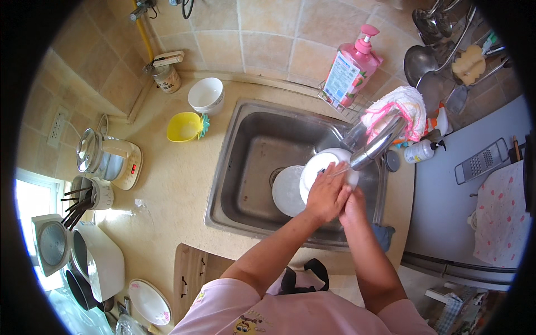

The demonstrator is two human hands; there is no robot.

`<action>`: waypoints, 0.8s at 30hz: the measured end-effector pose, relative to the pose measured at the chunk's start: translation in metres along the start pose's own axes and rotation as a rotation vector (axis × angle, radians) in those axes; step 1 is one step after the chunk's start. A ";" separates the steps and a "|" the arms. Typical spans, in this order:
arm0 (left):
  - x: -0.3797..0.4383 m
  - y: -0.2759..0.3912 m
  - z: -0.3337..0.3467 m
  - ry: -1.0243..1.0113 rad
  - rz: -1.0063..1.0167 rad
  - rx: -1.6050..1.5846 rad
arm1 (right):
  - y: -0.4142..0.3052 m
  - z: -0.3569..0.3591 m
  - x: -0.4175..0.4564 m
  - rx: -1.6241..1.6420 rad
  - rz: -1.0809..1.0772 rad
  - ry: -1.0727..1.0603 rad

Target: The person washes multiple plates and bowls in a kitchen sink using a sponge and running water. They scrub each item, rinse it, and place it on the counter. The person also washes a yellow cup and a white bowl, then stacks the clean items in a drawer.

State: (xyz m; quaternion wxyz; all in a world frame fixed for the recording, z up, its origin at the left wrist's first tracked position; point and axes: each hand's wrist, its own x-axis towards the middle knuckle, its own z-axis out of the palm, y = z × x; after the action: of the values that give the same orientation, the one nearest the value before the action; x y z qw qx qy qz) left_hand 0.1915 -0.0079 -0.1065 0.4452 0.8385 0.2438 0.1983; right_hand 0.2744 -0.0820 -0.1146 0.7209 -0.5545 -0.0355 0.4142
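Observation:
A white plate (310,168) is held tilted under the chrome faucet (374,146), over the right part of the steel sink (255,167). My left hand (327,194) lies across the plate's face, with its fingers spread near the faucet's mouth. From the right, my right hand (352,206) grips the plate's lower edge; its fingers are partly hidden behind my left hand. Thin streams of water seem to run by the fingers. Another whitish plate (287,193) rests on the sink bottom beside the drain, partly covered by the held one.
White bowls (206,95) and a yellow pineapple-shaped bowl (183,127) stand left of the sink. Farther left are a glass electric kettle (102,155) and a chopstick holder (102,194). A pink pump bottle (351,71) stands behind the sink; a cloth (395,109) drapes over the faucet.

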 end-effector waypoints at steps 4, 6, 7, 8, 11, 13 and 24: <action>0.014 -0.025 -0.008 0.027 -0.408 0.152 | -0.003 -0.007 -0.006 0.146 -0.011 0.042; 0.003 -0.061 0.019 0.254 -0.584 0.004 | -0.003 -0.004 -0.008 0.175 0.020 0.042; 0.000 -0.068 0.023 0.361 -0.668 -0.070 | -0.001 -0.006 -0.009 0.192 0.034 0.048; -0.004 -0.075 0.025 0.344 -0.793 -0.494 | 0.000 -0.008 -0.011 0.209 0.067 0.051; -0.013 -0.084 0.000 0.212 -0.934 -1.456 | -0.002 -0.025 -0.010 0.283 0.175 0.053; -0.022 -0.097 -0.010 0.081 -0.840 -1.653 | 0.007 -0.043 -0.002 0.352 0.274 0.058; -0.046 -0.071 -0.058 -0.038 -0.669 -1.272 | 0.047 -0.059 -0.006 0.102 0.679 -0.009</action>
State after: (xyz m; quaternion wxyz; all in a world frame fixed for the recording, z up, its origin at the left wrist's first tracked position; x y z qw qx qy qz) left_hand 0.1060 0.0373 -0.1412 0.8885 0.3006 0.3171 0.1405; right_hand 0.2743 -0.1294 -0.1733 0.5686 -0.4959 0.1688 0.6343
